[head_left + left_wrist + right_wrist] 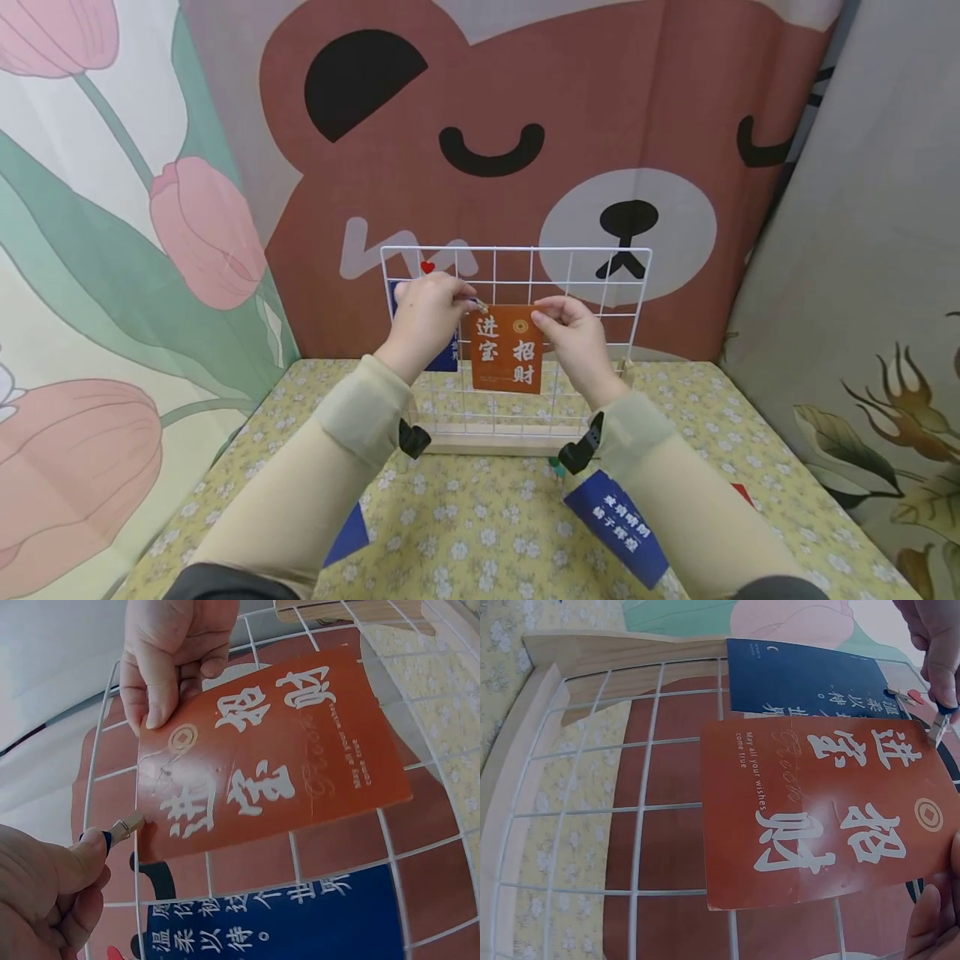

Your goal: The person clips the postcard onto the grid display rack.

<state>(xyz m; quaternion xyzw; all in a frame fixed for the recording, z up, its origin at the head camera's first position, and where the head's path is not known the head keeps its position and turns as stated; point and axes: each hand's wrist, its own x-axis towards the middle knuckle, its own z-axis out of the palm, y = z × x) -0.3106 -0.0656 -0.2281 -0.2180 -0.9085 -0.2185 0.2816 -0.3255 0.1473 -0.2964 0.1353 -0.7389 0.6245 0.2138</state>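
An orange-red card (505, 367) with white Chinese characters stands upright in front of a white wire grid (592, 283). My right hand (581, 337) pinches the card's upper right corner between thumb and fingers. At its upper left corner, my left hand (427, 312) pinches a small wooden clothespin (124, 826) with a dark blue end. The clothespin's tip meets the card's edge beside a grid wire. A blue card (802, 679) with white characters hangs on the grid to the left, held by another clip with a red heart (427, 267); my left hand partly covers it in the head view.
The grid stands in a wooden base (487, 442) on a yellow floral tablecloth (450, 517). Blue cards (618, 529) lie in front, partly behind my forearms. A red corner (742, 493) shows at the right, and a small green piece (557, 467) lies by the base.
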